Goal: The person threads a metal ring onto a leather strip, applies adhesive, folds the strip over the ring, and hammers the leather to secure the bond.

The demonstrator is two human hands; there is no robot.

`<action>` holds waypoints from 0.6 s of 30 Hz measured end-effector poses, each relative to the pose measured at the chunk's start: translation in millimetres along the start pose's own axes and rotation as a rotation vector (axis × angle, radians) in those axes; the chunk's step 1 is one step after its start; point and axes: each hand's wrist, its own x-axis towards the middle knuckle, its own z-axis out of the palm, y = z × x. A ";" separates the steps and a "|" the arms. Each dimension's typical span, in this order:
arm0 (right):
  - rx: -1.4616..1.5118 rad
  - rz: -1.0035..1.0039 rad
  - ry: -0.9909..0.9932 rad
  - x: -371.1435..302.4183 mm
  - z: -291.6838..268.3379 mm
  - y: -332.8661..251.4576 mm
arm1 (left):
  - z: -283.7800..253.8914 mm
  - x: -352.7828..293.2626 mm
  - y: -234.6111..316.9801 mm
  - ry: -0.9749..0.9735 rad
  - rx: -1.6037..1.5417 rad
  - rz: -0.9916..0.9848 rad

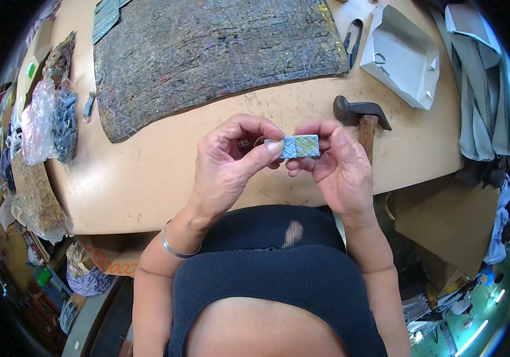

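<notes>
Between my two hands, above the table's near part, is a small folded strip of patterned fabric (301,146), light blue with a yellowish end. My left hand (222,163) pinches its left end between thumb and fingers. A thin metal ring (260,141) shows at those fingers; how it joins the strip is hidden. My right hand (348,169) grips the right end, with the fingers partly behind it. A similar small blue strip with a ring (88,107) lies on the table at the left.
A worn grey fibre mat (219,59) covers the table's far part. To the right are a hammer (363,113), dark thread snips (353,44) and a white cardboard tray (400,44) with metal hardware. Plastic-wrapped bundles (39,122) lie left; grey-green fabric (481,89) hangs right.
</notes>
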 end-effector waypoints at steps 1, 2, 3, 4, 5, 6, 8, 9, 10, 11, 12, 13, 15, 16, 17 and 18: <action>0.021 0.023 -0.026 -0.5 -4.0 0.7 | 0.4 0.0 2.3 -0.010 0.024 -0.010; 0.042 0.046 -0.052 -0.6 -9.1 2.9 | 1.2 -0.7 3.9 -0.019 0.048 0.009; 0.065 0.069 -0.076 -1.1 -12.8 4.5 | 2.1 -2.6 5.1 -0.029 0.073 0.027; 0.081 0.090 -0.096 -1.4 -14.8 4.7 | 2.6 -3.8 5.4 -0.039 0.098 0.044; 0.096 0.111 -0.115 -1.6 -16.3 4.8 | 2.5 -4.0 5.1 -0.038 0.094 0.054; 0.112 0.130 -0.136 -1.9 -17.5 4.9 | 2.2 -3.9 5.0 -0.038 0.090 0.064; 0.123 0.146 -0.152 -3.2 -20.3 6.3 | 1.8 -4.3 4.2 -0.049 0.098 0.086; 0.129 0.155 -0.162 -3.3 -21.1 7.0 | 1.0 -4.8 2.8 -0.058 0.111 0.098; 0.069 0.138 -0.154 -3.5 -20.5 6.4 | 0.5 -5.2 1.9 -0.067 0.124 0.110; 0.009 0.120 -0.145 -4.1 -18.7 4.7 | 0.6 -5.7 1.8 -0.059 0.135 0.123; -0.051 0.101 -0.134 -5.1 -16.6 2.8 | 1.3 -6.3 2.0 -0.053 0.144 0.134; -0.176 0.059 -0.112 -6.2 -14.3 1.0 | 1.8 -6.7 2.0 -0.048 0.154 0.146; -0.426 -0.026 -0.067 -8.7 -9.7 -1.3 | 0.8 -6.9 0.3 -0.043 0.183 0.165; -0.468 -0.055 -0.043 -10.1 -8.6 -1.0 | 0.4 -7.0 -0.6 -0.040 0.198 0.175; -0.511 -0.083 -0.019 -11.5 -7.5 -0.5 | 0.5 -7.0 -1.3 -0.041 0.190 0.178; -0.554 -0.113 0.005 -12.3 -6.8 -0.3 | 0.9 -6.9 -1.5 -0.043 0.183 0.182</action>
